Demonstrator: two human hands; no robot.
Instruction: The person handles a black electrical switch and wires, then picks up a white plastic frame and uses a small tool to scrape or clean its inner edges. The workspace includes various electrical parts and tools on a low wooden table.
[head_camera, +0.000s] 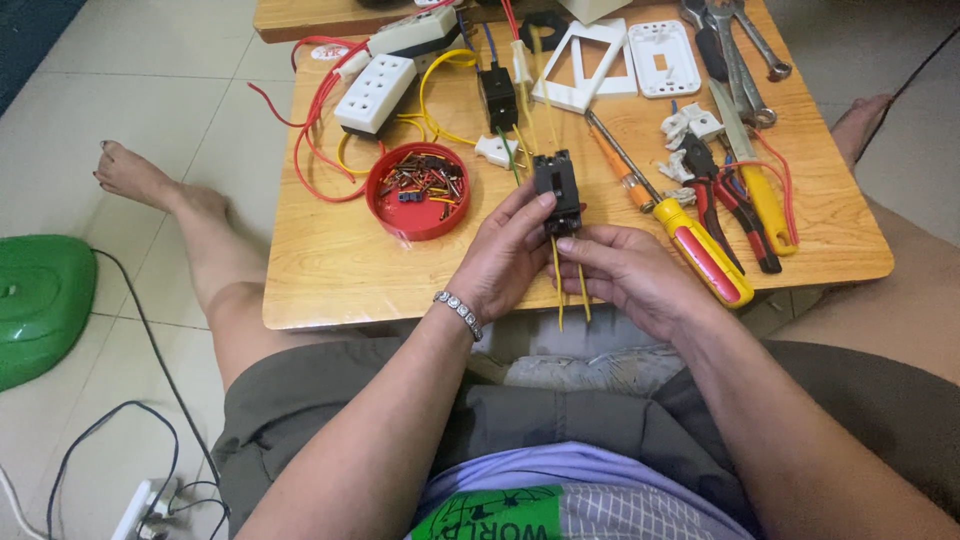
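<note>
Together, left hand (505, 255) and right hand (625, 272) grip a black switch module (557, 190) trailing yellow wires (570, 285).

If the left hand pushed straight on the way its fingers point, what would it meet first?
The left hand points up-right, already touching the small black switch module. Beyond that, probably the orange-shafted screwdriver with red-and-yellow handle on the wooden table, though depth is unclear.

black switch module (557, 190) | yellow wires (558, 285) | red lid (417, 190) | red-yellow screwdriver (700, 250) | green fan base (35, 300)
</note>
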